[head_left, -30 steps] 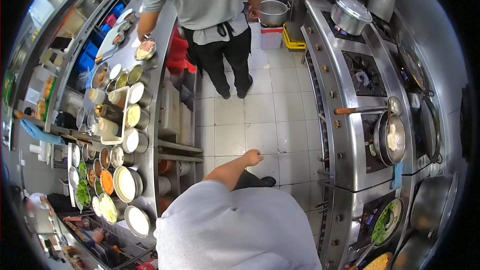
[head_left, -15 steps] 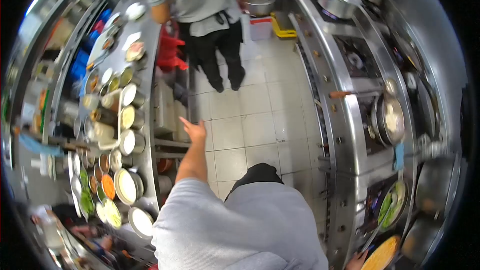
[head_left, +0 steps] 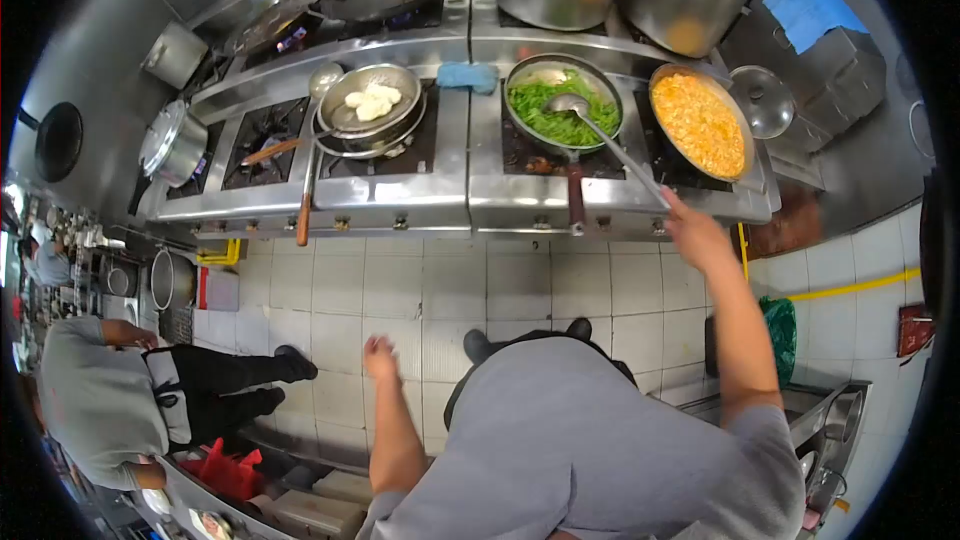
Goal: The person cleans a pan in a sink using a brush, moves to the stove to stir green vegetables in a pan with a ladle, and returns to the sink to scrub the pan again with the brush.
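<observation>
The ladle (head_left: 567, 103) dips its dull metal bowl into chopped greens (head_left: 590, 125), inside the round pan (head_left: 537, 142) beyond the right hand (head_left: 697, 232), whose fingers curl round the handle's end. Bare stove edge lies below those fingers. The left hand (head_left: 380, 358), loosely bent and holding nothing, has open floor (head_left: 392, 285) around its fingers.

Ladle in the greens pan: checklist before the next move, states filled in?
1. Right hand on the ladle: ok, gripping the handle's end.
2. Ladle bowl within the pan rim: ok, at the greens.
3. Pan handle steadied: not ok, no hand on it.
4. Left hand free: ok, looks empty.
5. Flame under that pan: cannot tell, hidden.
6. Blue cloth off the stovetop: not ok.
</observation>
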### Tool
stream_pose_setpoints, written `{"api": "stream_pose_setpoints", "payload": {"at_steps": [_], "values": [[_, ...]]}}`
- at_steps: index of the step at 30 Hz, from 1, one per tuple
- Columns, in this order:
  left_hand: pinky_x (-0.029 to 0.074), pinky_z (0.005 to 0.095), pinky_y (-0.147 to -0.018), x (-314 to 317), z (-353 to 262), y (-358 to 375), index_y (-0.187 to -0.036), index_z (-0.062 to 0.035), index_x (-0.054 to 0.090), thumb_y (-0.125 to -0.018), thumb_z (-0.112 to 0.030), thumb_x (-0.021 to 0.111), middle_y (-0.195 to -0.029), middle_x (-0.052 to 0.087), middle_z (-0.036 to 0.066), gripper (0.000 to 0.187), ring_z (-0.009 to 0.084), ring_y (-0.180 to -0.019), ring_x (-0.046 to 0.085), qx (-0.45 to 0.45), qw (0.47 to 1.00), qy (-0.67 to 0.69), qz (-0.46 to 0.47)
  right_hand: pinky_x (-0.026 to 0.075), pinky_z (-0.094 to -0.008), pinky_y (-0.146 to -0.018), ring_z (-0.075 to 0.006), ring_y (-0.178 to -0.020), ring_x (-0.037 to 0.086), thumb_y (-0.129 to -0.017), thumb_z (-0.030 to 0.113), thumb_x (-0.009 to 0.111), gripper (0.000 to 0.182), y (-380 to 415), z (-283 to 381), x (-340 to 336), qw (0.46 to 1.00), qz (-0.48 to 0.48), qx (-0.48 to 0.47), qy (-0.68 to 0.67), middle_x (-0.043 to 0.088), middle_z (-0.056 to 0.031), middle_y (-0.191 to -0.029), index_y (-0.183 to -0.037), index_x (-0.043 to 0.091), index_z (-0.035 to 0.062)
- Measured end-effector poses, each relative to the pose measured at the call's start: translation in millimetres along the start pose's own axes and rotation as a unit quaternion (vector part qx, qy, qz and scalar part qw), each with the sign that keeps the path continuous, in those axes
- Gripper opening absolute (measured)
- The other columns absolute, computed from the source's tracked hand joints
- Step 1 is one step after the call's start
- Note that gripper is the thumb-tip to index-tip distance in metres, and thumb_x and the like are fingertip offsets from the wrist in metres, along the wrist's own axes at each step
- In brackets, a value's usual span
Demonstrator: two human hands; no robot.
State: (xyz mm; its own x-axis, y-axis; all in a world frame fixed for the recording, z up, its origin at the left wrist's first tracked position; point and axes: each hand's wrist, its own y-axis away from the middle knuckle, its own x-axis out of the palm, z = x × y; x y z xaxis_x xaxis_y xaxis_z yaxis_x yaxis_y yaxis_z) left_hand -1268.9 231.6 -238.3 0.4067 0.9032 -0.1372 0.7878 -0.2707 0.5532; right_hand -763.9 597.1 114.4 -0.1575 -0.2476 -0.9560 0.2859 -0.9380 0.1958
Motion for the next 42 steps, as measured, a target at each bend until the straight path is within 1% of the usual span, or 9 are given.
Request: {"api": "stream_pose_setpoints", "payload": {"at_steps": [8,11,13,23,25,28,32,37,42], "values": [[0.051,0.0375,-0.09,329,-232,228,-0.145,-0.0077,0.051,-0.099,-0.043,0.061,-0.129,0.063,0.013,0.059,0.0208,-0.116,0.06,0.132,0.927,-0.043,0.35,0.051,-0.0537,-0.087,-0.045,-0.099,0.065,-0.101,0.024,0.051,0.059,33,17,-19,0.994,0.1,-0.036,0.001,0.068,-0.0271,-0.109,-0.156,0.032,0.0208],[0.056,0.0365,-0.072,404,-230,238,-0.129,-0.0063,0.058,-0.1,-0.042,0.06,-0.103,0.067,0.011,0.045,0.0219,-0.09,0.067,-0.137,0.851,-0.094,0.498,0.051,-0.0543,-0.087,-0.045,-0.099,0.066,-0.101,0.023,0.05,0.061,-21,-8,-3,0.989,0.118,-0.054,-0.07,0.068,-0.0281,-0.108,-0.157,0.028,0.016],[0.054,0.0352,-0.054,440,-185,216,-0.111,-0.0066,0.059,-0.101,-0.036,0.059,-0.08,0.061,0.005,0.031,0.0202,-0.063,0.06,-0.13,0.857,-0.071,0.493,0.051,-0.0544,-0.086,-0.0456,-0.098,0.065,-0.101,0.023,0.05,0.061,-21,-24,0,0.991,0.101,-0.049,-0.068,0.068,-0.0284,-0.107,-0.157,0.028,0.0146],[0.042,0.0361,-0.045,467,-143,252,-0.073,-0.0076,0.055,-0.099,-0.027,0.056,-0.057,0.051,0.005,0.032,0.0195,-0.046,0.049,-0.033,0.871,-0.096,0.481,0.05,-0.0508,-0.09,-0.0454,-0.103,0.063,-0.099,0.027,0.055,0.068,-25,-90,-33,0.98,0.13,-0.101,-0.113,0.067,-0.0269,-0.113,-0.159,0.025,0.0167],[0.042,0.0367,-0.045,434,-174,317,-0.072,-0.0082,0.055,-0.099,-0.025,0.055,-0.056,0.05,0.005,0.032,0.0197,-0.046,0.049,-0.061,0.883,-0.094,0.456,0.055,-0.0447,-0.076,-0.0355,-0.082,0.069,-0.099,0.028,0.058,0.067,-6,-113,-58,0.974,0.054,-0.165,-0.147,0.071,-0.0197,-0.099,-0.159,0.029,0.0199],[0.042,0.0372,-0.045,446,-185,302,-0.068,-0.0092,0.053,-0.1,-0.027,0.055,-0.054,0.049,0.005,0.036,0.0201,-0.046,0.048,-0.053,0.882,-0.103,0.456,0.05,-0.0321,-0.051,-0.0126,-0.051,0.056,-0.097,0.028,0.062,0.064,5,-123,-77,0.917,0.258,0.003,-0.305,0.062,-0.0044,-0.076,-0.156,0.038,0.0243],[0.042,0.0362,-0.045,428,-177,289,-0.067,-0.0087,0.054,-0.1,-0.03,0.056,-0.053,0.049,0.003,0.039,0.0196,-0.046,0.049,-0.012,0.872,-0.109,0.477,0.05,-0.031,-0.051,-0.0119,-0.055,0.056,-0.098,0.03,0.063,0.066,10,-125,-63,0.97,0.08,-0.175,-0.148,0.061,-0.0039,-0.077,-0.158,0.035,0.0257],[0.045,0.0338,-0.047,344,-201,333,-0.079,-0.0066,0.054,-0.092,-0.02,0.066,-0.061,0.051,0.002,0.022,0.0151,-0.049,0.051,-0.045,0.866,-0.167,0.47,0.048,-0.0301,-0.052,-0.0109,-0.053,0.054,-0.099,0.025,0.062,0.064,53,-130,-145,0.879,0.372,0.051,-0.293,0.058,-0.0017,-0.076,-0.157,0.035,0.0245],[0.043,0.0315,-0.045,402,-206,286,-0.089,-0.0067,0.052,-0.09,-0.012,0.068,-0.06,0.05,0.0,0.017,0.0127,-0.048,0.048,-0.023,0.861,-0.085,0.502,0.051,-0.0338,-0.062,-0.019,-0.065,0.061,-0.099,0.029,0.062,0.063,23,-124,-79,0.936,0.26,0.005,-0.24,0.066,-0.0048,-0.09,-0.156,0.036,0.0289]]}}
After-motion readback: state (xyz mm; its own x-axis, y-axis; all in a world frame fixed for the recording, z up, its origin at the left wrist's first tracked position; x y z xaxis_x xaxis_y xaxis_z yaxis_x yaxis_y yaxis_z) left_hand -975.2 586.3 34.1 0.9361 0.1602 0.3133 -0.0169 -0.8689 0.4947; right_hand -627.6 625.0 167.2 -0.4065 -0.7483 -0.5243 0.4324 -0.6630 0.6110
